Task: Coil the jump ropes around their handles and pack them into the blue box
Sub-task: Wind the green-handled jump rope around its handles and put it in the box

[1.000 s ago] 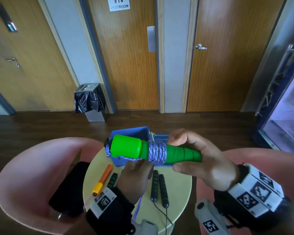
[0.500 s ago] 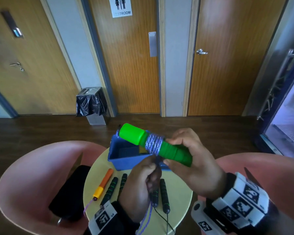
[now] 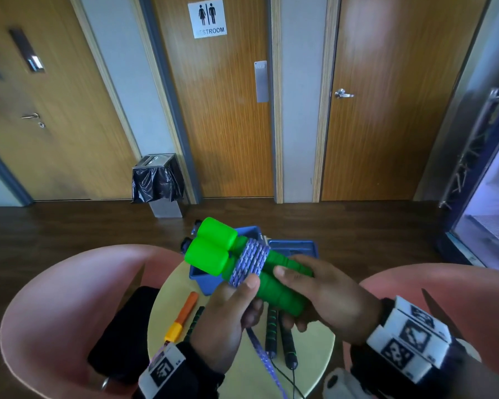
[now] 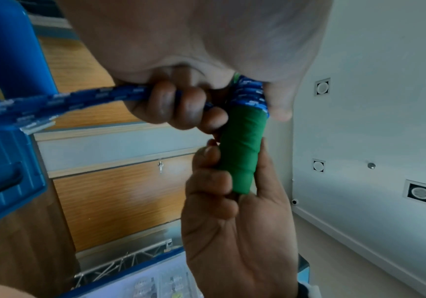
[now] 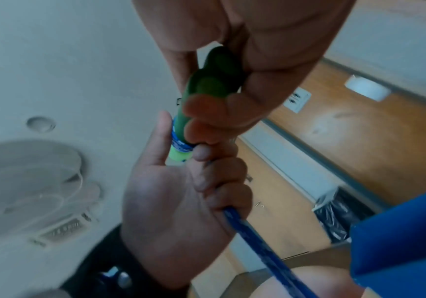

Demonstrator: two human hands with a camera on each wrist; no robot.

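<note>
Two bright green jump-rope handles (image 3: 213,251) lie side by side in the air above the table, thick ends pointing up-left. A purple-white rope (image 3: 249,262) is coiled several turns around their middle. My right hand (image 3: 285,296) grips the narrow ends of the handles (image 5: 207,80). My left hand (image 3: 252,298) holds the loose rope (image 4: 79,98) in its curled fingers (image 4: 181,108), thumb resting on the coil. The rope's tail (image 3: 260,349) hangs down past my left wrist. The open blue box (image 3: 203,283) stands behind the handles on the table.
On the round yellow table (image 3: 314,349) lie an orange-yellow handle (image 3: 183,315) and black-green handles (image 3: 271,329) with a thin black cord. Pink chairs (image 3: 55,298) (image 3: 444,283) flank the table; a black object (image 3: 121,335) lies on the left one.
The green handles have tilted from level to pointing up-left, and both thick ends now show. My left hand has come up from below with the rope, its thumb now on the coil.
</note>
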